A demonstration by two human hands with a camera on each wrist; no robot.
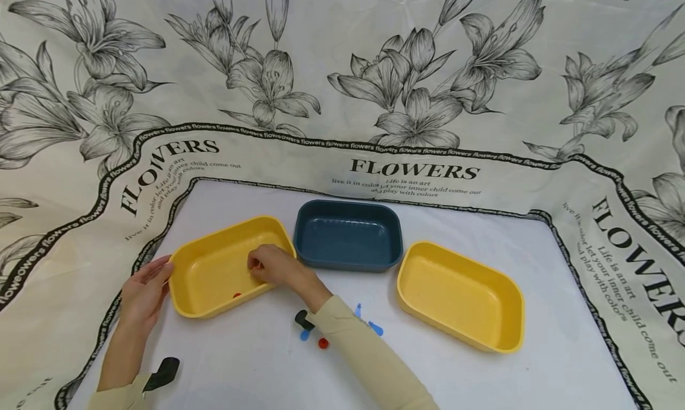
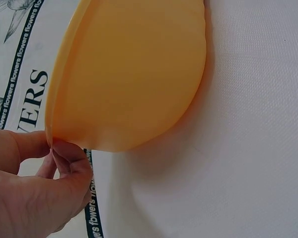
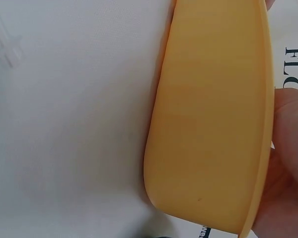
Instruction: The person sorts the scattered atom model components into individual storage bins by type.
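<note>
My left hand (image 1: pixel 143 294) grips the left end of a yellow plastic basin (image 1: pixel 214 308), thumb and fingers pinching its rim, as the left wrist view shows. Inside that basin, toward its right side, is my right hand (image 1: pixel 273 264) with its fingers curled and pointing down. Whether the right fingertips hold anything is hidden; in the right wrist view the basin's wall (image 3: pixel 208 114) covers them. A small red piece (image 1: pixel 237 295) lies in the basin near the front wall.
A dark blue basin (image 1: pixel 348 265) stands beside the left one, and a second yellow basin (image 1: pixel 460 291) is to the right. Near my right forearm lie a red piece (image 1: pixel 323 343) and several blue pieces (image 1: pixel 376 328) on the white table. Flower-printed cloth (image 1: pixel 417 101) surrounds the table.
</note>
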